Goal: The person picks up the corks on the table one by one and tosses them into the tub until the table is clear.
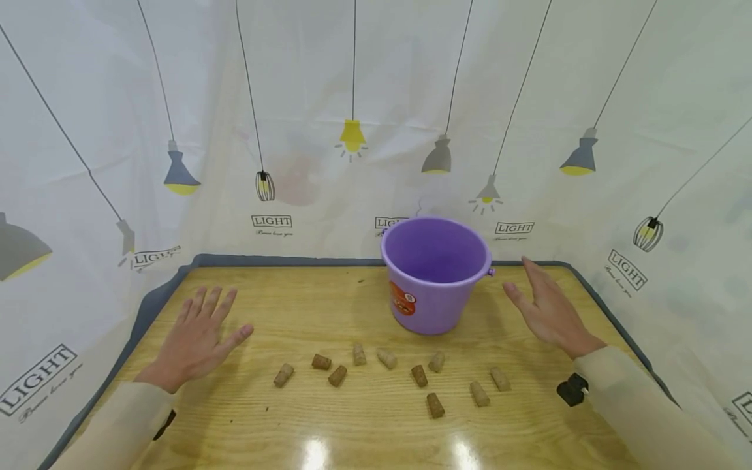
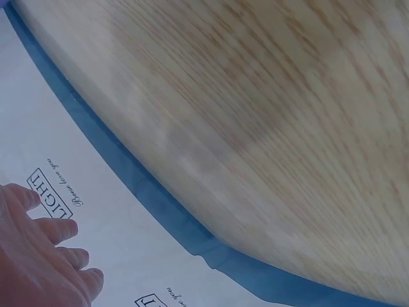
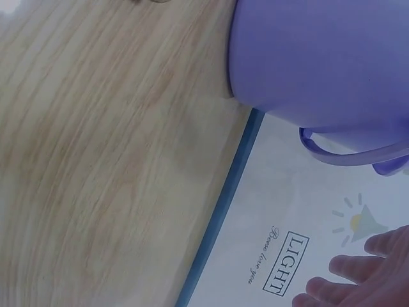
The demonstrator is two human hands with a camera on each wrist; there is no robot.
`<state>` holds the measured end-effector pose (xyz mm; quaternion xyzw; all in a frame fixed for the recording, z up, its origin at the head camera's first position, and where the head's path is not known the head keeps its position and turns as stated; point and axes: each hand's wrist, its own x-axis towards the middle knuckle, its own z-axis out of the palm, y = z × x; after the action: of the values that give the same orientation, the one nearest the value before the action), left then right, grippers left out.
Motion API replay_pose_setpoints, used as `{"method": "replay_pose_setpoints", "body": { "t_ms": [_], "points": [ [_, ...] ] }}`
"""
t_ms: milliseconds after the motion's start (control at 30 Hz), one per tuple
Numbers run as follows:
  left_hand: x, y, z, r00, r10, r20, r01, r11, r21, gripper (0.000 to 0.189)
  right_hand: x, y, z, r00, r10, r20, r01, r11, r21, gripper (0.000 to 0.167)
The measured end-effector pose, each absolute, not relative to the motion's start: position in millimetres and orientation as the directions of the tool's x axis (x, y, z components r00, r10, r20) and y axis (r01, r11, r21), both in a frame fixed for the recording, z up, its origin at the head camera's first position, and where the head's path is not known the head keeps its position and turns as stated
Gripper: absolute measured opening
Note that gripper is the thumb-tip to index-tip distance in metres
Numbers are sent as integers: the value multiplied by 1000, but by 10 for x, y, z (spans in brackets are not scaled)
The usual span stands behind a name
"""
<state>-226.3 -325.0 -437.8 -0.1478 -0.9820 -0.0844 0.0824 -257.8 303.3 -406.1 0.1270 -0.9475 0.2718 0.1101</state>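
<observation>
Biggest thing first: there's a white sheet [image 1: 317,85] hung round the back and sides, printed with dangling lamps in blue, grey and yellow, plus a bunch of boxed "LIGHT" logos. In front of that sits a pale wood-grain table [image 1: 282,300], with blue-grey edging [image 1: 294,261] along the back and sides and a couple of bright glare spots near the front.

Next down is a purple bucket [image 1: 437,310], standing upright on the far part of the table, a bit right of centre. It's got a red sticker [image 1: 403,300] on the front, and the right wrist view shows a purple handle [image 3: 358,157] hanging at its side.

Then the hands, both in pale sleeves [image 1: 646,405]. Left hand [image 1: 196,339] is over the left side of the table, grip wide, fingers spread, thumb out towards the middle. Right hand [image 1: 549,313] is to the right of the bucket, near it but not touching, grip wide too, with its thumb away from the straight fingers. Both are holding nothing. There's a small black gadget [image 1: 572,390] at the right wrist.

Smaller again: ten corks [image 1: 419,375] scattered loosely across the table, nearer the wearer than the bucket and between the two hands. Some are darker brown, others pale tan.

Tiniest bits are a few dark specks [image 1: 267,408] left of centre.
</observation>
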Motion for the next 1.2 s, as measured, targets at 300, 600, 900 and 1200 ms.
{"method": "replay_pose_setpoints", "body": {
  "t_ms": [300, 600, 900, 1200],
  "points": [
    [-2258, -3228, -4361, -943, 276, 186, 305, 940, 152, 90, -2625, 2939, -4008, -945, -167, 281, -299, 790, -535, 79],
    [-2253, -3212, -4357, -944, 274, 184, 302, 942, 148, 90, -2682, 2860, -3952, -954, -149, 259, -274, 781, -561, 80],
    [-2251, -3191, -4354, -943, 278, 183, 307, 939, 152, 90, -2724, 2775, -3916, -956, -156, 248, -279, 746, -604, 82],
    [-2262, -3164, -4345, -939, 287, 192, 315, 939, 135, 90, -2785, 2647, -3894, -965, -135, 224, -251, 720, -647, 86]
  ]
}}
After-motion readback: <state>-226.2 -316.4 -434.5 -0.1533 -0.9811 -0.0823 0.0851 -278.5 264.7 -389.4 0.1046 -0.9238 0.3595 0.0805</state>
